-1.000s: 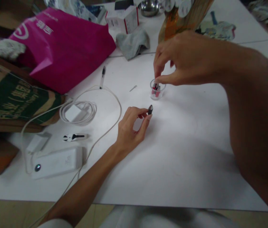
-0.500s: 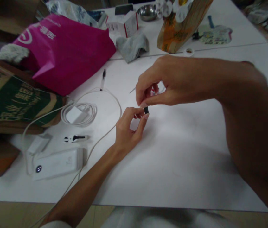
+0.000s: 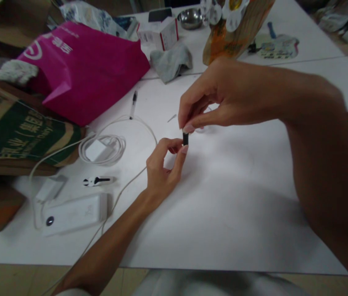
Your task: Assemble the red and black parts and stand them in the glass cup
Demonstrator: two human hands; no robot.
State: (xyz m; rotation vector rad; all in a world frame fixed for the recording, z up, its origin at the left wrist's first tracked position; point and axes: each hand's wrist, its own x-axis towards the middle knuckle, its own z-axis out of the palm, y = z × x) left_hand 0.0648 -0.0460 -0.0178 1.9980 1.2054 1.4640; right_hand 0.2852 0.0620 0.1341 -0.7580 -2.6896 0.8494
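Between my two hands, over the white table (image 3: 242, 230), is a small black strip-like piece (image 3: 185, 139), standing roughly upright; its exact kind is too small to make out. My left hand (image 3: 163, 164) pinches its lower end between thumb and index finger. From above, my right hand (image 3: 211, 98) grips the upper end with thumb and fingertips, the wrist bent downward. Partly hidden under the right hand lies a pale round item (image 3: 201, 130). A thin grey sliver (image 3: 172, 118) rests on the table just left of that hand.
On the left are a white power bank (image 3: 75, 213), a nail clipper (image 3: 98, 181), a coiled white cable (image 3: 120, 150) with a charger (image 3: 98, 150), and a pen (image 3: 133, 105). Behind stand a magenta bag (image 3: 96, 70), a grey cloth (image 3: 172, 63), a box (image 3: 160, 35) and a metal bowl (image 3: 190, 18).
Both hands have shifted slightly left, and the right hand has risen a little from the left. More of the black piece shows between the fingertips.
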